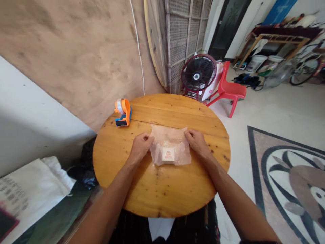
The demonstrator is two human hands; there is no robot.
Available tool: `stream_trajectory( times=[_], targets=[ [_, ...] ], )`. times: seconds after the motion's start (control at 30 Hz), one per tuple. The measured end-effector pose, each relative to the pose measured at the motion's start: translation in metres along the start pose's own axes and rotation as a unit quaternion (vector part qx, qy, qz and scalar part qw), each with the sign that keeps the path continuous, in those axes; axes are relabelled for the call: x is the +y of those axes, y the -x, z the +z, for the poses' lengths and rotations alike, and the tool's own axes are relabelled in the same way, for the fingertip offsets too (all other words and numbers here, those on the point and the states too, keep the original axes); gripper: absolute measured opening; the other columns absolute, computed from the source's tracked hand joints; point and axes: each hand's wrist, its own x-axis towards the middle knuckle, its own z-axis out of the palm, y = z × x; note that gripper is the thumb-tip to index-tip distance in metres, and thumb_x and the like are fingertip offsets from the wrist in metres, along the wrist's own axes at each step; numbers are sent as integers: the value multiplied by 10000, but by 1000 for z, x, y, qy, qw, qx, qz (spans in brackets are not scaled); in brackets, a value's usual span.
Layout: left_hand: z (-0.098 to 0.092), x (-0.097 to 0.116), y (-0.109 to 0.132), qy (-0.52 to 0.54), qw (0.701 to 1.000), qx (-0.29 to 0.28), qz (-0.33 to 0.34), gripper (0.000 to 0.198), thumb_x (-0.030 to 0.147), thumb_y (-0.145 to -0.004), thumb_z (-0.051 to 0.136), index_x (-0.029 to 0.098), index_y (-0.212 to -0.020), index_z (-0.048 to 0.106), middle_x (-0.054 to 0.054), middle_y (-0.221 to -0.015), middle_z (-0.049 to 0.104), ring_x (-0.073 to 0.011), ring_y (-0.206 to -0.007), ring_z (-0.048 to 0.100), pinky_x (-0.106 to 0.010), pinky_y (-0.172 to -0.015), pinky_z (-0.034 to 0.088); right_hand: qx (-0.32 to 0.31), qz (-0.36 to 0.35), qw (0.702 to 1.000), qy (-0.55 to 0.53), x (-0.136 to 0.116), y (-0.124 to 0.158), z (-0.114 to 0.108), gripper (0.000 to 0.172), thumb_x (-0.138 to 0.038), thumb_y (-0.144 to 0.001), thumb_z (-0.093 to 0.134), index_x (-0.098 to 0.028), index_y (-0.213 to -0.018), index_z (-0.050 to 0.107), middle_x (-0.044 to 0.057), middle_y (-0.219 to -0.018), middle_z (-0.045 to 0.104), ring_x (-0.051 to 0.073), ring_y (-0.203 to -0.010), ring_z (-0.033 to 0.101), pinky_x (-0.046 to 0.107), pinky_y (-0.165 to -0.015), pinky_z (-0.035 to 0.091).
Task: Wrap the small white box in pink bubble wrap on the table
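Observation:
A small white box point(168, 154) with a red print lies on a translucent pinkish wrapping sheet point(169, 133) in the middle of the round wooden table point(162, 196). At the sheet's left edge, my left hand point(141, 145) pinches it between thumb and fingers. My right hand point(196, 140) is closed on the upper right corner of the same sheet. Part of the sheet rises around the sides of the box. Neither hand touches the box.
An orange and blue tape dispenser point(123, 113) stands at the table's back left. Beyond the table are a dark red fan point(198, 73) and a red plastic chair point(231, 88). A white sack point(35, 186) lies at the lower left.

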Motion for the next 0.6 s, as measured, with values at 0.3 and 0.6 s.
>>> stream_trajectory(
  times=[0.3, 0.6],
  targets=[
    [-3, -6, -6, -116, 992, 37, 44, 204, 327, -754, 537, 167, -629, 541, 29, -567, 523, -119, -562, 489, -212, -530, 338, 37, 17, 985, 167, -1, 0, -6, 295, -355, -867, 440, -183, -679, 588, 26, -648, 622, 157, -596, 510, 254, -563, 265],
    [1, 2, -12, -292, 955, 40, 20, 116, 308, -804, 546, 201, -768, 573, 4, -671, 613, -160, -634, 562, -238, -542, 290, 47, 39, 940, 336, -2, -1, 4, 319, -371, -918, 414, -190, -907, 676, 103, -828, 725, 224, -717, 635, 284, -576, 270]
  ],
)
